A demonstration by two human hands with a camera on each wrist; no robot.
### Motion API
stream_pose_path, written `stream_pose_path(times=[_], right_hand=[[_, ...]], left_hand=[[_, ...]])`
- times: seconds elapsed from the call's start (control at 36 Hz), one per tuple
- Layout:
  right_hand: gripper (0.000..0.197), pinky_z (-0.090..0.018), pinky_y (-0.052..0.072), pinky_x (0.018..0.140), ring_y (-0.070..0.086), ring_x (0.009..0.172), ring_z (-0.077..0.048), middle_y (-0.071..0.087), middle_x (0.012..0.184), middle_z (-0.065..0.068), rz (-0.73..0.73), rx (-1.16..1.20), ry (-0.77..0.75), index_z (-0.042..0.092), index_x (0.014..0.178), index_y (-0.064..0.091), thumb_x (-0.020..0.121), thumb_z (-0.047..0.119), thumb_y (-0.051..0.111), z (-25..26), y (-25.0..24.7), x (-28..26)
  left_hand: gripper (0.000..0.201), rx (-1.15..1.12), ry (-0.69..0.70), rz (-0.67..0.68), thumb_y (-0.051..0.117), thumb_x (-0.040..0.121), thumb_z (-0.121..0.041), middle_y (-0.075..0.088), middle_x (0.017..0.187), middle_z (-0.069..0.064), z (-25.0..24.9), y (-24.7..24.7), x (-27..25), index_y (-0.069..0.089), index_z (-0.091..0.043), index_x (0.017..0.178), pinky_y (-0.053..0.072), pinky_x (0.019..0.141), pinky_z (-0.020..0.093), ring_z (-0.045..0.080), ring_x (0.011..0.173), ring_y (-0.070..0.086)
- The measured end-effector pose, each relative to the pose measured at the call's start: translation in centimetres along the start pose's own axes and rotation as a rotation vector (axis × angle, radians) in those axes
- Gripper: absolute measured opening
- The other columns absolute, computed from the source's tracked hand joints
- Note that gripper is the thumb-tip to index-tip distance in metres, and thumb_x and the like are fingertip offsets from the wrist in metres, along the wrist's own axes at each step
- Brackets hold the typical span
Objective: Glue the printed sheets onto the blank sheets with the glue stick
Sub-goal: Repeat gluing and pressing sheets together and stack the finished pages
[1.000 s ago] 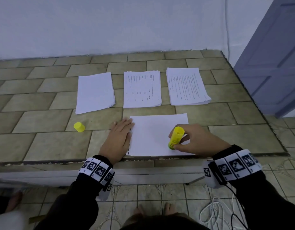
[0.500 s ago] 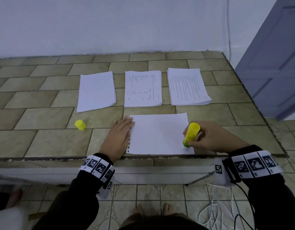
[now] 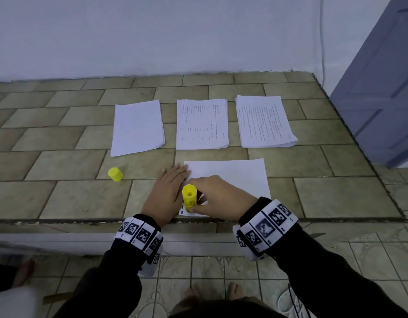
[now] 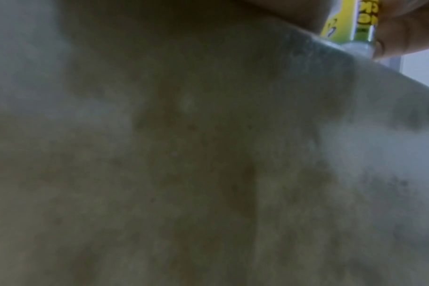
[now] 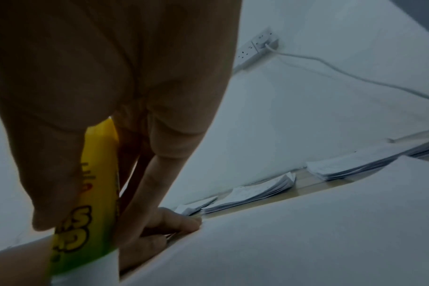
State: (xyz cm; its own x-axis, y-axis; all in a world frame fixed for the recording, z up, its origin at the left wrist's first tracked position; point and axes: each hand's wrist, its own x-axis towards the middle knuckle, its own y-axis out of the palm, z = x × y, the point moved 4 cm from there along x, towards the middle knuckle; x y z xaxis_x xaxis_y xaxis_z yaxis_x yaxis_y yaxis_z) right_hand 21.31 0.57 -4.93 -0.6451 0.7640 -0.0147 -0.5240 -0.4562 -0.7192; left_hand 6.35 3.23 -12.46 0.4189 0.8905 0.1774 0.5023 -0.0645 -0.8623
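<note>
A white sheet point(image 3: 235, 177) lies face-down near the front edge of the tiled table point(image 3: 60, 198). My right hand point(image 3: 217, 198) grips the yellow glue stick point(image 3: 189, 198), tip down on the sheet's near left corner. In the right wrist view the glue stick point(image 5: 96, 203) sits between thumb and fingers. The left wrist view catches the glue stick point(image 4: 350, 23) at its top right. My left hand point(image 3: 166, 191) lies flat, fingers straight, on the sheet's left edge. Behind are a blank stack point(image 3: 138, 127) and two printed stacks point(image 3: 201, 123), point(image 3: 263, 121).
The yellow cap point(image 3: 115, 174) lies on the table left of my left hand. A wall runs behind the table; a blue-grey door point(image 3: 386, 88) stands at the right. A power strip point(image 5: 257, 46) with a cable shows on the wall. Bare feet and white cable are on the floor below.
My right hand has swept the glue stick from the sheet's right side back to its near left corner, beside my left hand. The left hand has stayed put.
</note>
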Motion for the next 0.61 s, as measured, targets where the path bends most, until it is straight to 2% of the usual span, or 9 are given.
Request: stream_pose_path(times=[0.08, 0.19, 0.28, 0.33, 0.39, 0.5, 0.61], right_hand=[[0.019, -0.041, 0.050, 0.080, 0.063, 0.085, -0.024, 0.068, 0.097, -0.011, 0.009, -0.022, -0.007, 0.005, 0.099, 0.062, 0.085, 0.014, 0.070, 0.1, -0.2, 0.5], [0.028, -0.034, 0.049, 0.082, 0.062, 0.090, -0.022, 0.068, 0.102, -0.009, -0.007, -0.034, 0.016, 0.008, 0.109, 0.061, 0.085, 0.017, 0.071, -0.1, -1.2, 1.4], [0.018, -0.037, 0.048, 0.079, 0.061, 0.084, -0.021, 0.066, 0.092, -0.006, -0.020, -0.020, 0.075, 0.008, 0.091, 0.059, 0.082, 0.015, 0.073, -1.2, -2.1, 2.5], [0.019, -0.030, 0.048, 0.074, 0.058, 0.081, -0.019, 0.062, 0.087, -0.002, -0.026, -0.025, 0.128, 0.011, 0.088, 0.056, 0.081, 0.014, 0.073, -1.9, -2.8, 3.3], [0.019, -0.021, 0.042, 0.065, 0.056, 0.080, -0.016, 0.060, 0.086, 0.001, -0.055, -0.038, 0.161, 0.010, 0.090, 0.058, 0.081, 0.015, 0.074, -2.3, -3.5, 4.1], [0.020, -0.029, 0.045, 0.069, 0.057, 0.082, -0.019, 0.062, 0.088, -0.004, -0.128, -0.043, 0.238, 0.007, 0.092, 0.058, 0.082, 0.016, 0.072, -3.3, -4.4, 5.3], [0.017, -0.035, 0.050, 0.075, 0.060, 0.083, -0.025, 0.065, 0.091, -0.011, -0.205, -0.043, 0.268, 0.005, 0.090, 0.057, 0.082, 0.012, 0.071, -4.0, -5.0, 6.1]], left_hand=[[0.061, -0.025, -0.012, 0.007, 0.030, 0.094, -0.040, 0.046, 0.148, 0.011, 0.2, 0.1, 0.1, 0.053, -0.006, 0.138, 0.014, 0.119, 0.047, 0.024, 0.142, 0.034], [0.058, -0.011, -0.016, -0.015, 0.028, 0.096, -0.034, 0.050, 0.146, 0.013, -0.3, -0.2, 0.1, 0.051, -0.005, 0.140, 0.018, 0.118, 0.049, 0.031, 0.140, 0.039], [0.053, 0.016, -0.003, -0.022, 0.026, 0.098, -0.030, 0.055, 0.140, 0.013, -0.6, -0.2, 0.2, 0.054, -0.006, 0.136, 0.022, 0.117, 0.050, 0.033, 0.136, 0.045], [0.051, 0.013, -0.008, -0.024, 0.024, 0.100, -0.031, 0.055, 0.140, 0.009, -0.5, -0.2, 0.2, 0.055, -0.009, 0.133, 0.022, 0.118, 0.049, 0.031, 0.135, 0.045], [0.053, 0.022, -0.019, -0.031, 0.022, 0.100, -0.034, 0.051, 0.145, 0.008, -0.4, -0.1, 0.1, 0.052, -0.009, 0.137, 0.017, 0.120, 0.043, 0.027, 0.140, 0.039], [0.059, -0.001, -0.065, -0.047, 0.022, 0.097, -0.036, 0.046, 0.149, 0.011, -0.6, -0.3, -0.1, 0.044, -0.007, 0.143, 0.010, 0.120, 0.033, 0.022, 0.143, 0.034], [0.060, 0.000, -0.072, -0.032, 0.020, 0.097, -0.037, 0.044, 0.151, 0.010, -0.5, -0.3, -0.1, 0.042, -0.009, 0.145, 0.008, 0.120, 0.032, 0.021, 0.145, 0.031]])
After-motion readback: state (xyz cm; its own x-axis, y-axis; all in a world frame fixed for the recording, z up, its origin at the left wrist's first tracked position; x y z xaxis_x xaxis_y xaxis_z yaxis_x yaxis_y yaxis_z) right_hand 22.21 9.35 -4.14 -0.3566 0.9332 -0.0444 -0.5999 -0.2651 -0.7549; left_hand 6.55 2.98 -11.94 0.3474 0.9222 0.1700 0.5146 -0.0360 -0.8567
